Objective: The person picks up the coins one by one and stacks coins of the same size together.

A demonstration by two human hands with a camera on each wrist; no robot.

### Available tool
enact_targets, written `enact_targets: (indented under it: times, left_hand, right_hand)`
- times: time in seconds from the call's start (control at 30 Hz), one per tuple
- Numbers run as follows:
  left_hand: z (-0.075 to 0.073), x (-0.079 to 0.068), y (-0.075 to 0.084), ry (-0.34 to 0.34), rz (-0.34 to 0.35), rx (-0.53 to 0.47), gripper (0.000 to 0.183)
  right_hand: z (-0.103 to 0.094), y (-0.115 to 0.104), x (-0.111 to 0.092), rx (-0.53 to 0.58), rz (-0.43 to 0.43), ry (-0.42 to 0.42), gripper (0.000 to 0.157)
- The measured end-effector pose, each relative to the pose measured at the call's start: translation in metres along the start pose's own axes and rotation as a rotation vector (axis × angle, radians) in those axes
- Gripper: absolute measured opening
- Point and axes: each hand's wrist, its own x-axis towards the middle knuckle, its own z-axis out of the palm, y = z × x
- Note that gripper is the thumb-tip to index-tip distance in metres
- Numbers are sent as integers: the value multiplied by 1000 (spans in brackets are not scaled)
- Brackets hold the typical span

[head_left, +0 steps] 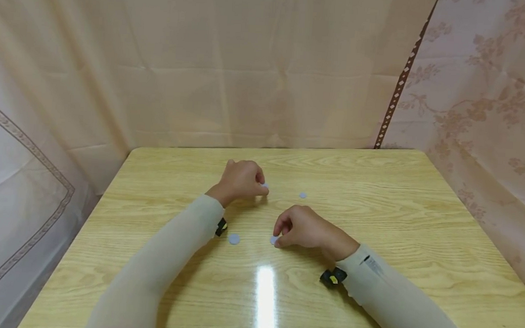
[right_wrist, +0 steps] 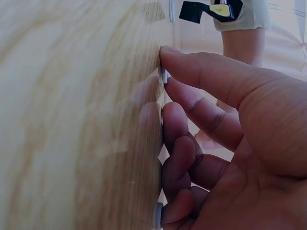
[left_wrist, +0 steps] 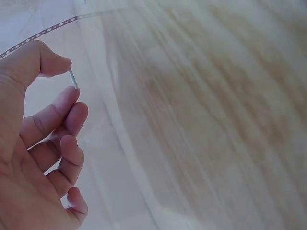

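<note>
Several small pale round discs lie on a wooden table (head_left: 376,199). My left hand (head_left: 261,184) is at the table's middle and pinches one disc (head_left: 265,186) between thumb and forefinger; the left wrist view shows that disc (left_wrist: 73,79) edge-on between those fingertips, just off the surface. My right hand (head_left: 278,236), nearer to me, pinches another disc (head_left: 274,240) against the tabletop; in the right wrist view the disc (right_wrist: 164,75) sits under the thumb tip. A further pale edge (right_wrist: 157,215) shows by the lower curled fingers.
Two loose discs lie flat: one (head_left: 303,195) beyond the right hand, one (head_left: 234,239) beside the left forearm. Black wrist cameras (head_left: 333,277) are strapped to both sleeves. Cloth curtains (head_left: 259,64) close in the table on three sides.
</note>
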Motion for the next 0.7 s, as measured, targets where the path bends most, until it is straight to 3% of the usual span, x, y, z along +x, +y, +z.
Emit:
enact_targets:
  times: [0.7]
  left_hand:
    - [-11, -37, 3, 78, 56, -92, 15]
  right_hand:
    - [-2, -3, -1, 12, -16, 0, 12]
